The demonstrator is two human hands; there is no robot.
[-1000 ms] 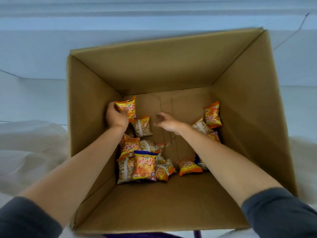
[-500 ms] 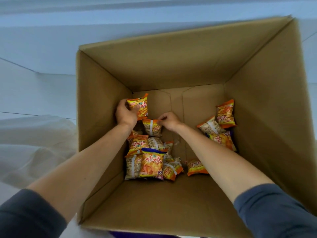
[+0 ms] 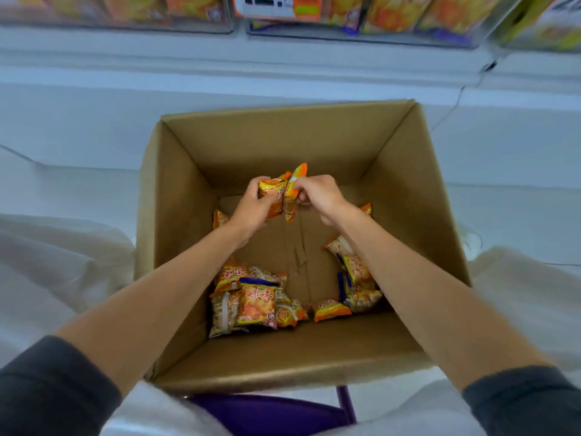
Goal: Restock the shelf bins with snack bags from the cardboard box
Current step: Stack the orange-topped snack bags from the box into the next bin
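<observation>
An open cardboard box (image 3: 408, 190) stands below me with several orange and yellow snack bags (image 3: 256, 305) on its floor, in a left pile and a right pile (image 3: 355, 272). My left hand (image 3: 251, 209) grips an orange snack bag (image 3: 272, 196) raised above the box floor. My right hand (image 3: 317, 195) holds a second orange bag (image 3: 294, 190) pressed against the first. Both hands meet near the box's far wall. Clear shelf bins (image 3: 361, 23) filled with orange snack bags run along the top edge.
A white shelf ledge (image 3: 220, 67) lies between the bins and the box. White cloth (image 3: 56, 265) drapes on both sides of the box. A purple frame (image 3: 270, 413) shows under the box's near edge. A price tag (image 3: 276, 4) hangs on the bins.
Both hands have risen from the box floor, each with a snack bag, and come together. The view has tilted up, bringing the shelf bins into sight.
</observation>
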